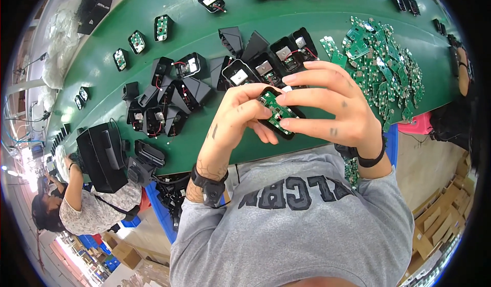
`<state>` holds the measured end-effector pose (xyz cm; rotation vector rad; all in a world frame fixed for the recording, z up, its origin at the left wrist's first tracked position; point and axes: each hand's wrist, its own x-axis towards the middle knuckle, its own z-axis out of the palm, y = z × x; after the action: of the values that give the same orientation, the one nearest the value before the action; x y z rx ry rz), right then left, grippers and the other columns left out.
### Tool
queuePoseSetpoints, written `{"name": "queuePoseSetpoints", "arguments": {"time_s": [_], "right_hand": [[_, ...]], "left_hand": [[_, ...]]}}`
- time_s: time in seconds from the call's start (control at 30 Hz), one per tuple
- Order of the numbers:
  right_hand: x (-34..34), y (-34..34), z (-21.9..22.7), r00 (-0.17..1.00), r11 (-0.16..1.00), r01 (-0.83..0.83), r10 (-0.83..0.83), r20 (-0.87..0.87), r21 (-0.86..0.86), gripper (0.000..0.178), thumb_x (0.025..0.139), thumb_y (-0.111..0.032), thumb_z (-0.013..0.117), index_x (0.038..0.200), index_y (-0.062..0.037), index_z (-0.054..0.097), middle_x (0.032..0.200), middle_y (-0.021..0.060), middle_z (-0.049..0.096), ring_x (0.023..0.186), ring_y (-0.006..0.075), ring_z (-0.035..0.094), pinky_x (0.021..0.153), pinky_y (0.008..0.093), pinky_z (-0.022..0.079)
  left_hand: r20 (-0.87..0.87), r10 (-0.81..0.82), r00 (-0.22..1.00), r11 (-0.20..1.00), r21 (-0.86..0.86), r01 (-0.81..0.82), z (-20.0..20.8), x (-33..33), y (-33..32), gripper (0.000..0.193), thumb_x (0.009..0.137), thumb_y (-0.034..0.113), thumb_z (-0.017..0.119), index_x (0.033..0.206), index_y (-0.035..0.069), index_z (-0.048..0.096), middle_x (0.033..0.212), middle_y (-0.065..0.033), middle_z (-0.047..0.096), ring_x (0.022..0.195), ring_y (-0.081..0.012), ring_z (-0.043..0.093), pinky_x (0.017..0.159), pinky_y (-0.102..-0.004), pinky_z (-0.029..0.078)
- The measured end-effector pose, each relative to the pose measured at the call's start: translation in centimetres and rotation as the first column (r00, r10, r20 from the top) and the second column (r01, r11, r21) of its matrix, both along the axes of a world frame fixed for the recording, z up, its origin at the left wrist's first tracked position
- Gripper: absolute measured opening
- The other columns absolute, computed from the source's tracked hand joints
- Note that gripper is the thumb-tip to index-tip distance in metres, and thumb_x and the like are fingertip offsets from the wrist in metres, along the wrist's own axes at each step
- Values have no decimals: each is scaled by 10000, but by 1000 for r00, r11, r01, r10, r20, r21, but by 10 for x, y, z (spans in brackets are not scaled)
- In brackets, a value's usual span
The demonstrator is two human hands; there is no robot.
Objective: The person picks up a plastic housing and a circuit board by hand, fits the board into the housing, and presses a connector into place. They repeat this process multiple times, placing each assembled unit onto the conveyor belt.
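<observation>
Just above the table's near edge, my left hand (230,113) is closed round a small black plastic housing (284,134), which is tilted. A green circuit board (270,102) lies in the housing, its component side up. The left thumb presses on the board's left side. From the other side, my right hand (335,103) has its fingertips on the board's right edge, pinching it, while its upper fingers arch above. How fully the board is seated is hidden by the fingers.
Open black housings with wires (240,75) stand just beyond my hands, and more are heaped (163,100) to the left. A pile of green circuit boards (381,64) covers the right. Housings fitted with boards (162,27) stand far left. A co-worker (92,205) sits left, near a black box (101,156).
</observation>
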<state>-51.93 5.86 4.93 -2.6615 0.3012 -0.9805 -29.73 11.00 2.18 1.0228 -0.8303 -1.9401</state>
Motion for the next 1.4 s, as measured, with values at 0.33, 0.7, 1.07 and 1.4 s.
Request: {"name": "queuePoseSetpoints", "arguments": {"time_s": [0.33, 0.7, 1.07, 1.4], "right_hand": [[-2, 13, -4, 999, 994, -9, 3, -54, -108, 175, 731, -117, 691, 902, -120, 657, 1126, 37, 661, 1158, 256, 583, 996, 503, 463], [-8, 17, -13, 977, 985, 170, -170, 128, 10, 259, 648, -128, 766, 891, -188, 702, 1208, 9, 651, 1217, 297, 546, 1074, 558, 375], [2, 12, -10, 962, 964, 234, -210, 173, -127, 224, 668, -76, 754, 726, -105, 539, 1116, 40, 683, 1176, 342, 572, 1096, 596, 310], [54, 31, -22, 877, 785, 394, -477, 60, 479, 144, 633, 16, 736, 754, -54, 706, 1258, 139, 578, 1355, 378, 399, 1115, 532, 316]], "left_hand": [[95, -80, 992, 997, 15, 79, 5, -4, -1, 349, 799, 106, 529, 1090, -64, 620, 879, -127, 690, 595, -220, 700, 514, -263, 574], [106, 91, 990, 995, -59, -85, 21, -11, 5, 398, 774, 0, 509, 1154, -49, 618, 931, -123, 683, 659, -209, 706, 550, -258, 577], [16, 67, 998, 995, -72, -66, 19, -7, 10, 387, 821, 4, 571, 1205, -37, 592, 979, -120, 675, 703, -191, 703, 611, -264, 589], [214, 593, 777, 696, -622, -360, -2, -5, 32, 469, 760, -33, 644, 1226, -22, 597, 994, -117, 695, 831, -135, 702, 709, -259, 592]]}}
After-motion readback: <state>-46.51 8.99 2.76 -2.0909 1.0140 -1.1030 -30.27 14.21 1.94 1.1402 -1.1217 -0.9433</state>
